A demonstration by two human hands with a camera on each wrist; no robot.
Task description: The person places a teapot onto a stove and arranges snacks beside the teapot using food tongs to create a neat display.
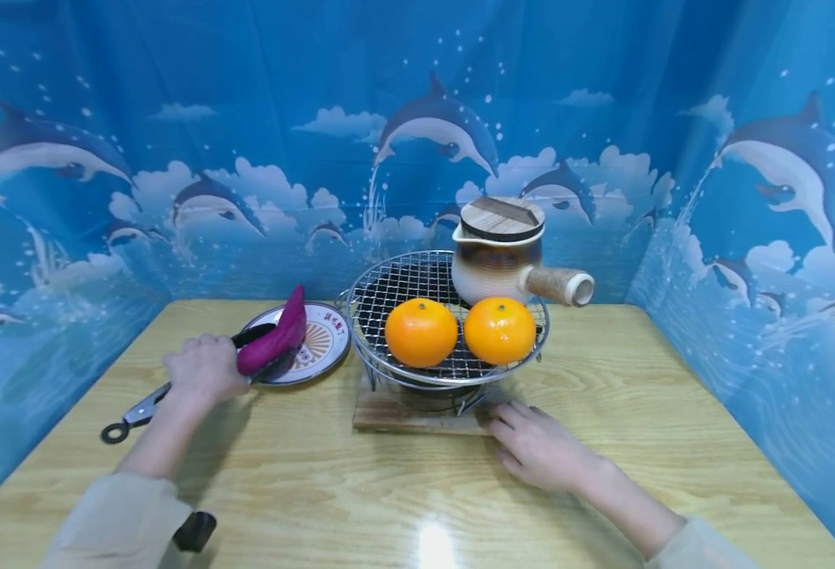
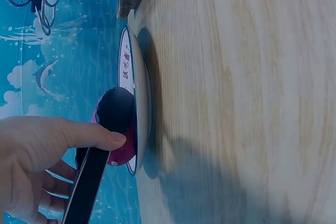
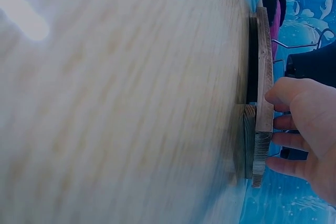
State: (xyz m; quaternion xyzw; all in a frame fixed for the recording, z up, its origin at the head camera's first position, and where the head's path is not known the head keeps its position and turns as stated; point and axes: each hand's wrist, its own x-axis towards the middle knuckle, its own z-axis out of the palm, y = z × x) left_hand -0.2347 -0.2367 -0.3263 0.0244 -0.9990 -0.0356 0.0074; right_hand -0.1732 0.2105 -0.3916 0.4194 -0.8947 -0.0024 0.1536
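Note:
My left hand grips a pair of black-tipped tongs. Between their tips is a purple sweet potato, one end pointing up, at the white patterned plate. In the left wrist view the thumb presses on an arm of the tongs, and the sweet potato is partly hidden behind a dark tip. On the right, my right hand rests its fingertips at the near right corner of a wooden board. Thumb and fingers lie extended along that board in the right wrist view.
On the board stands a small grill with a round wire rack. Two oranges sit on its front, and a lidded clay pot with a side handle stands behind them. A dolphin-print curtain surrounds the table.

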